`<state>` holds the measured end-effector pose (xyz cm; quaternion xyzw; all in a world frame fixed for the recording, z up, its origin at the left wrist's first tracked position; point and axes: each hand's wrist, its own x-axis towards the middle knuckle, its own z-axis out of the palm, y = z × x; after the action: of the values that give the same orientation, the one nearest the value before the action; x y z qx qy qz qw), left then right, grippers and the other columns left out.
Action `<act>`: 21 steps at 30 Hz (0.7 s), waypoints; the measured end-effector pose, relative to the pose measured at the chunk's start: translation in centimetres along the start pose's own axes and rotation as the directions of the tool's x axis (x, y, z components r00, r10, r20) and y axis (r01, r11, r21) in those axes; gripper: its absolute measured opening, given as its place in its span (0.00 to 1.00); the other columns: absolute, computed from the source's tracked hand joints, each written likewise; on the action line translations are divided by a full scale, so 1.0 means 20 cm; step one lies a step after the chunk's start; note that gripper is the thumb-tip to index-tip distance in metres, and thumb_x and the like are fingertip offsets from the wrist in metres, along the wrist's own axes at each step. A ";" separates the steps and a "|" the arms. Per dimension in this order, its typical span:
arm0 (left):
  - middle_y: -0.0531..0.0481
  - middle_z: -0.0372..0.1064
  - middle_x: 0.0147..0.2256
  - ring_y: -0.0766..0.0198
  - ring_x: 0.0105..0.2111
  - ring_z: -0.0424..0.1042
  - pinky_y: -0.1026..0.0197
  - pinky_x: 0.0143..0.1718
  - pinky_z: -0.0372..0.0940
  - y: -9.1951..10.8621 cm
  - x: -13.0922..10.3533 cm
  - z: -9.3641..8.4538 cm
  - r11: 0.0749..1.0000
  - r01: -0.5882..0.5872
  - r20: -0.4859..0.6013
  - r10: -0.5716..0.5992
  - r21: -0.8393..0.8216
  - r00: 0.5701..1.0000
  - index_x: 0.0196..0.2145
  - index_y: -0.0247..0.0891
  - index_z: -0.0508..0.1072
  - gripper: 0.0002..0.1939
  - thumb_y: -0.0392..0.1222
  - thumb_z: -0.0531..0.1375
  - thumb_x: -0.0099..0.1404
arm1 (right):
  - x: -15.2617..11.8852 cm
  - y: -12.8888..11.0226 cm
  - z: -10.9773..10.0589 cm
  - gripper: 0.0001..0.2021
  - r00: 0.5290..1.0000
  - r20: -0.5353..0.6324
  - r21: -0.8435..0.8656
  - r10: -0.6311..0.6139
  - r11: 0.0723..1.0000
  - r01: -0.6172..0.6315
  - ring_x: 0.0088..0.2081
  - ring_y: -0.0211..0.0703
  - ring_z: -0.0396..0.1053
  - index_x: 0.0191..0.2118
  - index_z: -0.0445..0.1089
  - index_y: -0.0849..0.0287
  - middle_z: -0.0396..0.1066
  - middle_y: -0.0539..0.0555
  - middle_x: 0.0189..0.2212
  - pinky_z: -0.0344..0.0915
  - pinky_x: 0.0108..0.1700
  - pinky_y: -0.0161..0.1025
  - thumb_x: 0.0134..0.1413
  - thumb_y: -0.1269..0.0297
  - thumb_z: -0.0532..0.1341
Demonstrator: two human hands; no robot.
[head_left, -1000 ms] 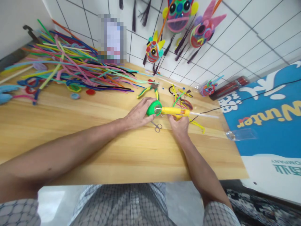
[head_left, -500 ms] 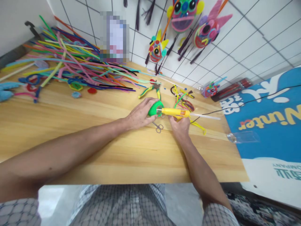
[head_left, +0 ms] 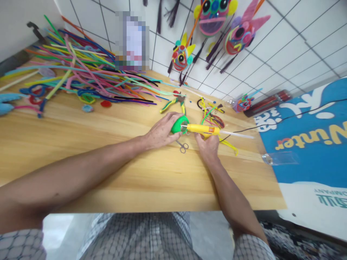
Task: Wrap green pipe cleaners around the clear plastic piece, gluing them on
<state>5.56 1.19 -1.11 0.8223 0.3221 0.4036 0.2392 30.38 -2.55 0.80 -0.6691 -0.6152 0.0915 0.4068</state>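
My left hand is wrapped round a green cup-shaped piece whose open end faces right. In my right hand is a yellow hot glue gun, with a clear glue stick sticking out of its back. Its metal nozzle points left, at the opening of the green piece; whether it touches the inside I cannot tell. Small scissors lie just below the green piece, their blades partly hidden by my left hand. Above it rest pliers with green and yellow handles.
Many coloured pipe cleaners are heaped at the back left. Yellow and green scraps lie right of the pliers. A black cord runs off to the right, near a clear plastic bottle piece. Decorated fish-like ornaments hang at the back.
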 end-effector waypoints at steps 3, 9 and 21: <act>0.35 0.64 0.67 0.45 0.69 0.67 0.41 0.73 0.65 0.00 0.00 0.00 1.000 -0.015 -0.002 0.015 0.002 1.000 0.73 0.40 0.59 0.36 0.44 0.64 0.72 | 0.00 -0.01 0.00 0.14 1.000 -0.005 -0.012 0.007 1.000 -0.007 0.32 0.52 0.75 0.33 0.75 0.54 0.78 0.54 0.28 0.73 0.43 0.49 0.51 0.48 0.64; 0.34 0.65 0.66 0.45 0.68 0.68 0.40 0.72 0.66 0.00 0.00 0.00 0.999 -0.037 -0.016 0.037 0.003 0.999 0.72 0.39 0.60 0.35 0.45 0.63 0.72 | 0.00 -0.04 -0.03 0.17 0.998 0.041 -0.060 0.056 0.997 -0.053 0.27 0.50 0.74 0.25 0.70 0.53 0.72 0.50 0.21 0.70 0.37 0.45 0.51 0.45 0.63; 0.33 0.65 0.66 0.44 0.68 0.68 0.39 0.71 0.67 0.00 0.00 0.00 0.999 -0.049 -0.034 0.048 -0.005 0.998 0.72 0.37 0.61 0.34 0.47 0.63 0.73 | -0.01 -0.05 -0.03 0.19 0.995 0.046 -0.051 0.091 0.995 -0.088 0.23 0.45 0.69 0.23 0.68 0.53 0.68 0.48 0.17 0.64 0.32 0.41 0.51 0.43 0.64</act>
<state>5.56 1.22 -1.15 0.8222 0.3049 0.4241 0.2261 29.98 -3.09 1.86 -0.7033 -0.5963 0.1108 0.3709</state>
